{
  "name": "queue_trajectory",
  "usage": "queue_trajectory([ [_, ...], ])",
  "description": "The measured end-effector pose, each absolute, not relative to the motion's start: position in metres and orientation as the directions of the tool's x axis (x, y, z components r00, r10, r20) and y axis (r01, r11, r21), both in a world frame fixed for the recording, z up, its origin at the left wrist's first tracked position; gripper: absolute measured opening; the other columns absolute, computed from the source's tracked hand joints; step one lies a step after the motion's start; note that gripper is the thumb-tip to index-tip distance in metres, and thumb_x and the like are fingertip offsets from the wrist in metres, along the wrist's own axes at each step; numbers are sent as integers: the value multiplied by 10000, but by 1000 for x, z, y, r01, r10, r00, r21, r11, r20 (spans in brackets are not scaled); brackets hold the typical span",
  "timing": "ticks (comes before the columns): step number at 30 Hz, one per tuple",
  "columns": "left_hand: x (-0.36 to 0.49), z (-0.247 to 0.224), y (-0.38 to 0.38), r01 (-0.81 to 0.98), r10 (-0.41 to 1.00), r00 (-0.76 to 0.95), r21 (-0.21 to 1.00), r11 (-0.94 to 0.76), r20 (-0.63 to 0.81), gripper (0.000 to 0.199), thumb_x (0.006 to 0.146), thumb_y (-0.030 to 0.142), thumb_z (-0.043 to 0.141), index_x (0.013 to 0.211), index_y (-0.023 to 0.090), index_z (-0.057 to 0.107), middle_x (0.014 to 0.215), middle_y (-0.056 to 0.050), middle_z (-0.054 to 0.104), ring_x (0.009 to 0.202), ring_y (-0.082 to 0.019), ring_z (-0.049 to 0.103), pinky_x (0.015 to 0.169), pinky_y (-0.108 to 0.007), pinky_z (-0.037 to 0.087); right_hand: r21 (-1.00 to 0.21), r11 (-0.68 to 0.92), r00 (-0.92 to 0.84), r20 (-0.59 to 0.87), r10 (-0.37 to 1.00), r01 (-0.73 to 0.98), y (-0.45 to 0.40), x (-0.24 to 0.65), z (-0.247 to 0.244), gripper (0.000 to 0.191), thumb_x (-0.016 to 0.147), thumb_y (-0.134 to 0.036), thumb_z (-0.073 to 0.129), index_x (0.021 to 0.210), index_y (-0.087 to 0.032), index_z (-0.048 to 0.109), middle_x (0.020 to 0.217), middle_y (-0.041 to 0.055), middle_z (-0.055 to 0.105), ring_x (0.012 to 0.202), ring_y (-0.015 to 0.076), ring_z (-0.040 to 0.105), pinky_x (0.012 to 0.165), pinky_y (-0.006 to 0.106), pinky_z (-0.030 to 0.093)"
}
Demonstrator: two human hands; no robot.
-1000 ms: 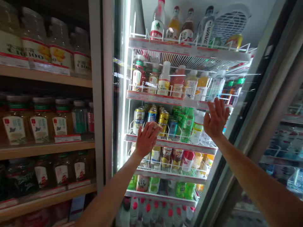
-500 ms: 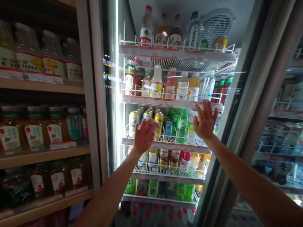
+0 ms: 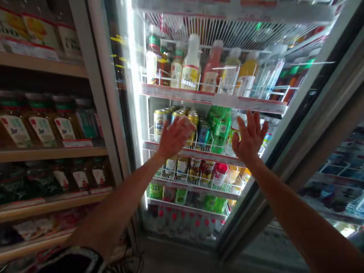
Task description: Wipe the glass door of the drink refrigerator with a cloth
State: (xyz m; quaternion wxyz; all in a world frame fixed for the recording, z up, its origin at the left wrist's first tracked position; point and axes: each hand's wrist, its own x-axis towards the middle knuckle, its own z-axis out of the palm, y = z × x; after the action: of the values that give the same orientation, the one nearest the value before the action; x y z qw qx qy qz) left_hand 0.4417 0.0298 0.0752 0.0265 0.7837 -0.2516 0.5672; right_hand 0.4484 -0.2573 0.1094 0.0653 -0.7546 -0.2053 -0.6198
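Left hand (image 3: 172, 138): was raised before the left half of the can shelf (image 3: 212, 155), fingers reaching forward, close together; a pale item (image 3: 187, 123), too blurred to identify, showed at its fingertips. Right hand (image 3: 248, 138): was raised near the same shelf's right edge, fingers and thumb spread. Glass front (image 3: 224, 68), with reflections: stood at the hands; contact could not be told. Wooden shelving (image 3: 54, 154), left of the glass: bore amber bottles (image 3: 42, 123) along its front edge. Can shelf: held cans (image 3: 160, 123) from its left edge; a green bottle (image 3: 222, 127) stood right of its middle, seen between the hands.
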Motion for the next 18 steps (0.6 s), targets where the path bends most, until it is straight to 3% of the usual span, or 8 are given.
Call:
queue_trajectory([
  [3,446,92,99,-226,123,237,178,-958,964,529,928,343,329,1397,100,308,1529,-113,201,1425,-260,77,1148,-516,48,136,-894,172,958,228,427,-258,446,108,504,892,-339,360,1380,-220,404,1496,78,312,1406,333,174,1096,620,78],
  [5,445,93,118,-152,273,233,312,-938,933,552,946,351,273,1418,70,226,1534,-110,174,1426,-250,62,1144,-521,67,139,-883,161,959,233,448,-258,443,108,500,911,-354,340,1385,-203,397,1511,79,282,1405,339,170,1100,616,59],
  [8,438,77,91,-150,141,310,195,-969,940,504,939,334,277,1407,150,309,1535,-66,198,1432,-184,41,1174,-415,53,177,-886,142,955,260,428,-260,439,107,509,926,-360,346,1409,-201,353,1524,76,245,1402,337,179,1099,599,87],
  [11,429,50,38,-273,-166,473,-35,-961,865,494,901,354,347,1372,206,385,1517,-31,258,1431,-189,48,1181,-439,43,234,-886,118,946,303,401,-263,438,106,514,932,-352,350,1418,-183,336,1520,94,249,1400,345,189,1082,607,132],
  [13,425,35,20,-341,-261,525,-80,-937,810,477,898,355,343,1358,240,401,1510,0,275,1429,-191,57,1176,-464,40,247,-880,103,944,313,406,-264,438,106,512,937,-358,335,1417,-180,336,1519,91,250,1398,352,192,1077,615,140],
  [15,424,26,24,-335,-211,542,-21,-942,813,479,898,354,338,1359,238,398,1509,-3,278,1428,-200,55,1170,-487,37,241,-874,97,946,308,422,-265,438,106,505,939,-373,323,1414,-204,344,1523,64,242,1396,356,195,1081,613,135],
  [16,425,25,31,-297,-117,533,55,-953,838,492,897,350,332,1369,219,384,1513,-21,267,1428,-207,47,1168,-497,37,234,-872,98,948,303,429,-265,438,105,503,937,-382,322,1413,-222,346,1526,45,235,1396,355,195,1087,605,130],
  [18,430,24,44,-175,198,449,303,-937,871,532,906,328,289,1408,154,308,1532,-79,203,1430,-215,14,1166,-510,47,224,-872,97,951,293,435,-264,439,105,498,933,-391,321,1416,-271,337,1532,-6,209,1395,349,203,1103,584,124],
])
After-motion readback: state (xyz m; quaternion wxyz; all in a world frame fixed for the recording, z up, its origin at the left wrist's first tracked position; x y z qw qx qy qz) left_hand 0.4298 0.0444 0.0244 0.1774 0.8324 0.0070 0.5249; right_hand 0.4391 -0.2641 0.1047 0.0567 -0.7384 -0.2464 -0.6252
